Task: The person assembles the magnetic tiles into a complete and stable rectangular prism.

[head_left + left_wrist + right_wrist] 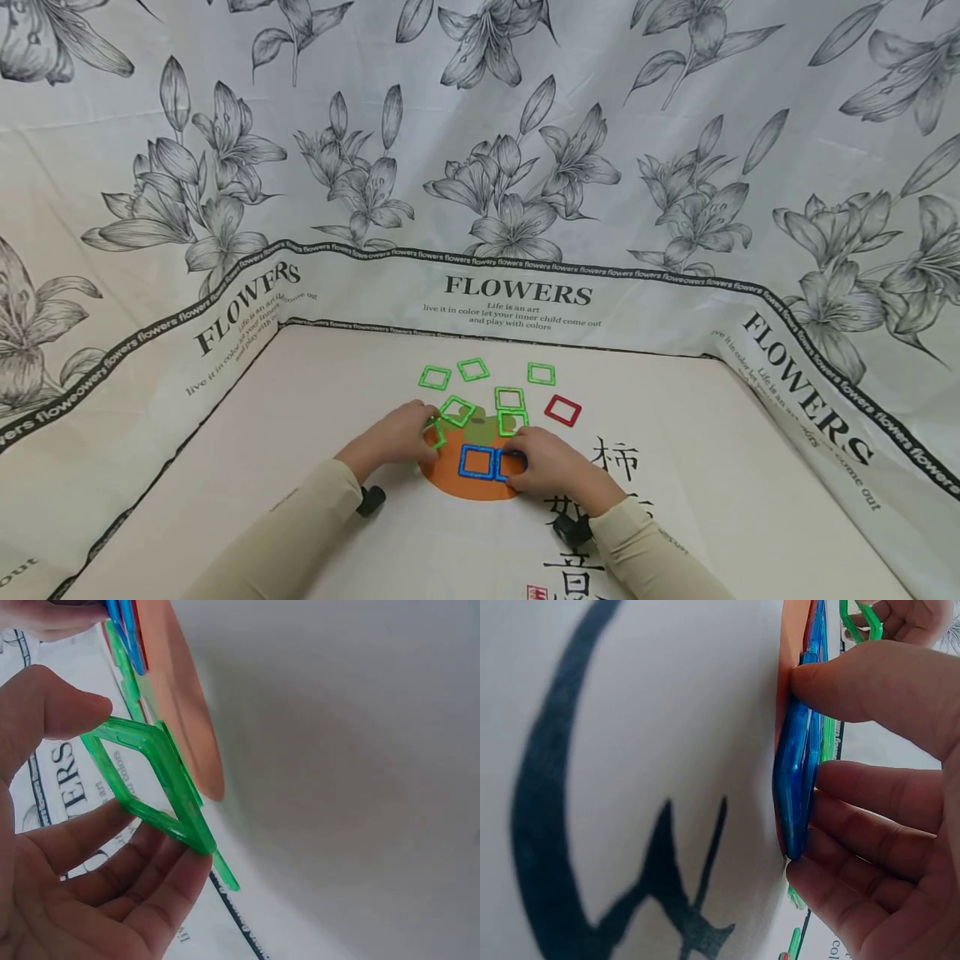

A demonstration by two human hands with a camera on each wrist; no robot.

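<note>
My left hand (399,435) pinches a green square frame tile (178,787) between thumb and fingers, lifted and tilted off the table in the left wrist view. With thumb and fingertips, my right hand (551,463) grips a blue square frame tile (789,776) low over the table. Just left of it lies a second blue frame tile (476,476); the two meet or nearly meet edge to edge. A thin red edge (142,637) shows along the blue tiles in the left wrist view; what it belongs to is hidden.
Several green frame tiles (542,383) lie beyond the hands, with a red frame tile (558,420) at their right. The white cloth has an orange persimmon print (468,490) and black characters (615,460). Flowered curtains (517,292) enclose the table's back and sides.
</note>
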